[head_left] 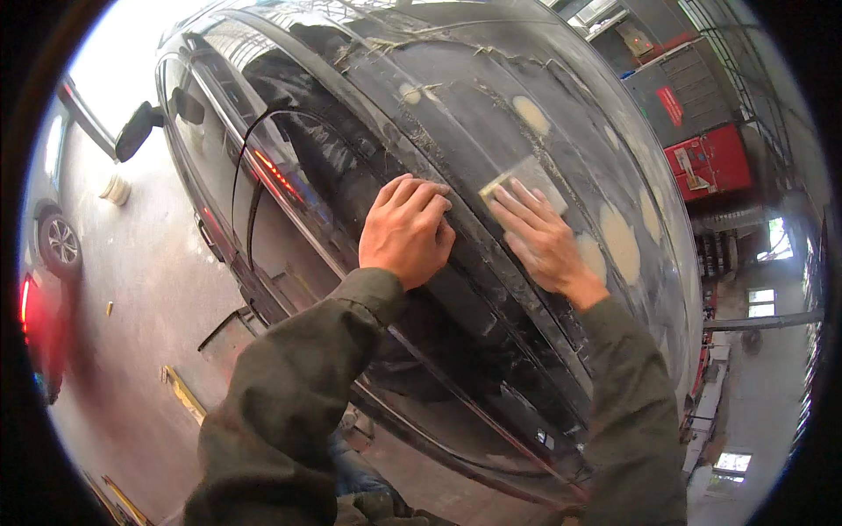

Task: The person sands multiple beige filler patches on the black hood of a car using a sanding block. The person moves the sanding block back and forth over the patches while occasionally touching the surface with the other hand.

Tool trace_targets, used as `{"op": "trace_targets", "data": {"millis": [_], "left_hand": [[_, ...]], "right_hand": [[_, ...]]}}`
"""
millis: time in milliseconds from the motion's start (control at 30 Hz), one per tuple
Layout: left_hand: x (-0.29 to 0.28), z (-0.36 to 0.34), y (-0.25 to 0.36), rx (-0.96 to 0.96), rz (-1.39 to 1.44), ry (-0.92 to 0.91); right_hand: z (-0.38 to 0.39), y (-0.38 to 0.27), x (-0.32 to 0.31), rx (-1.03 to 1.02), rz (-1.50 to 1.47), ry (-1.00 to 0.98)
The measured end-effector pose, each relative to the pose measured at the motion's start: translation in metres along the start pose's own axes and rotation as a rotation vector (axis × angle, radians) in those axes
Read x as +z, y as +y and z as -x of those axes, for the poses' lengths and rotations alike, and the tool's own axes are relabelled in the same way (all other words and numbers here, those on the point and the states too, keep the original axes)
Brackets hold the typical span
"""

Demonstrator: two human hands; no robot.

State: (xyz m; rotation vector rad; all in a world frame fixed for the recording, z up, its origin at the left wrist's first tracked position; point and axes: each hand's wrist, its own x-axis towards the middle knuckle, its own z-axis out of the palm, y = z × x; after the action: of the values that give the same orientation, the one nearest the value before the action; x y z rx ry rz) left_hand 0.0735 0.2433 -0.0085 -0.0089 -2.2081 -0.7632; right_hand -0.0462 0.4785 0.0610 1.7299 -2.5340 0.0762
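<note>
My right hand lies with its fingers stretched over a pale, flat sanding pad, pressing it against the dusty dark roof panel of a car. One edge of the pad is yellowish. Beside it, my left hand rests curled in a loose fist near the roof's side edge, above the side windows. Nothing shows between its fingers, and its palm is hidden. Beige filler patches spot the dull, scuffed roof around my right hand, with another patch farther up.
A side mirror juts out at the far left. On the floor stand a white bucket and a yellow strip. A red car is at the left edge. To the right are a red box and a grey cabinet.
</note>
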Motion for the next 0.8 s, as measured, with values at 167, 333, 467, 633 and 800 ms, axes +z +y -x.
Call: {"op": "trace_targets", "data": {"millis": [167, 333, 467, 633, 800], "left_hand": [[-0.003, -0.002, 0.005, 0.021, -0.004, -0.015], [-0.002, -0.003, -0.001, 0.028, -0.006, 0.020], [-0.001, -0.002, 0.001, -0.008, 0.017, -0.010], [-0.003, -0.003, 0.001, -0.006, 0.016, 0.003], [-0.007, -0.003, 0.002, -0.027, 0.021, -0.011]], "right_hand": [[-0.046, -0.011, 0.009, -0.025, 0.022, 0.084], [0.046, -0.007, -0.008, -0.027, 0.065, -0.036], [0.080, -0.016, -0.018, -0.008, 0.101, -0.110], [0.009, -0.019, -0.006, -0.056, 0.140, -0.060], [-0.049, -0.017, 0.005, -0.111, 0.132, 0.006]]}}
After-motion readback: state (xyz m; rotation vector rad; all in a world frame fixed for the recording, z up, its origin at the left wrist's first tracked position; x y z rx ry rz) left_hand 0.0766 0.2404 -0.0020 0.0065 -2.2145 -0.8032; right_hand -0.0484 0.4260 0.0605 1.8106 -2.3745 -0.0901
